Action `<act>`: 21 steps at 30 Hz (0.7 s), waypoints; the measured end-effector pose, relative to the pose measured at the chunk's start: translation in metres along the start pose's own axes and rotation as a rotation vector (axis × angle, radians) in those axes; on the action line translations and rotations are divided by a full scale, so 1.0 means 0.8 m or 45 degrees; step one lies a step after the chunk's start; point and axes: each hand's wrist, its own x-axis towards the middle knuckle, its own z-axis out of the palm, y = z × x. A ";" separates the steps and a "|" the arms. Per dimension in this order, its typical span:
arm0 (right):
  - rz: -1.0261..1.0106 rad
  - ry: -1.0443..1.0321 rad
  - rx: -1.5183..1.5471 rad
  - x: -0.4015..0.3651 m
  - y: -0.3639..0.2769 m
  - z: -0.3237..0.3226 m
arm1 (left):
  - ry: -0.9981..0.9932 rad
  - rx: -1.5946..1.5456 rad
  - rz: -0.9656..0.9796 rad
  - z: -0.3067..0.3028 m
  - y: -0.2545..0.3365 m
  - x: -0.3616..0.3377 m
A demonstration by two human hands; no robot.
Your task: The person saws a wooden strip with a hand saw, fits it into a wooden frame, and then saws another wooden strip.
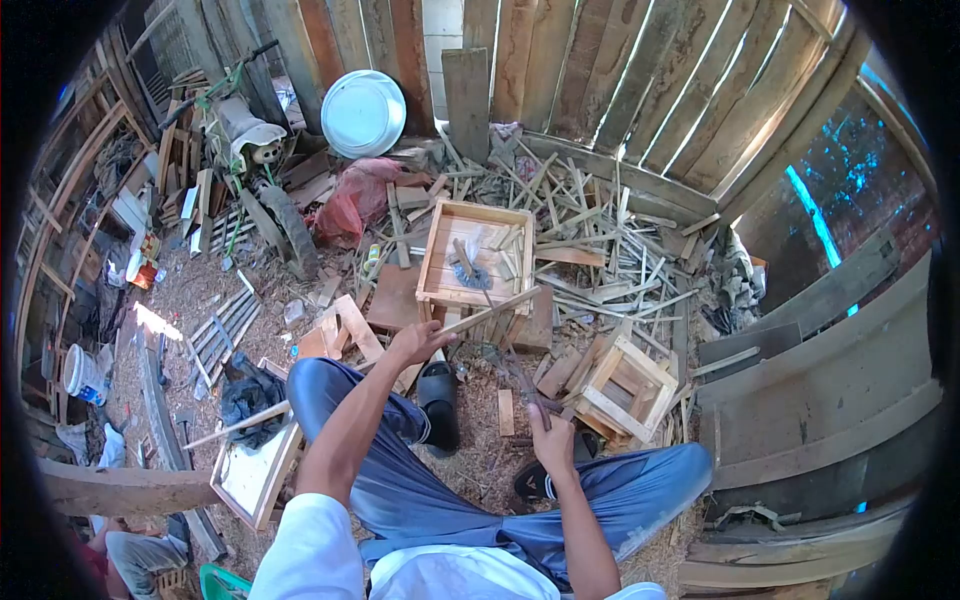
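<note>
My left hand (420, 343) is closed round one end of a wooden strip (493, 312), which slants up to the right across the front of a wooden box. My right hand (551, 438) grips a long, thin, dark tool (522, 378) by its handle; its narrow length points up toward the strip, and its exact kind I cannot tell. The shallow wooden box (428, 262) beyond my hands holds a small bluish bag (470, 275) and some wood bits. Right of my right hand stands a small wooden frame (640, 388).
Loose wood strips (600, 250) pile up against the plank wall (560, 80). A metal basin (363, 113) leans there, near a motorbike (262, 150). A white-panelled frame (258, 478) lies beside my left leg. Another person's leg (145, 560) shows at lower left.
</note>
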 end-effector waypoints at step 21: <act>-0.057 -0.163 0.017 0.011 -0.009 -0.015 | 0.520 0.012 0.232 0.042 0.071 0.054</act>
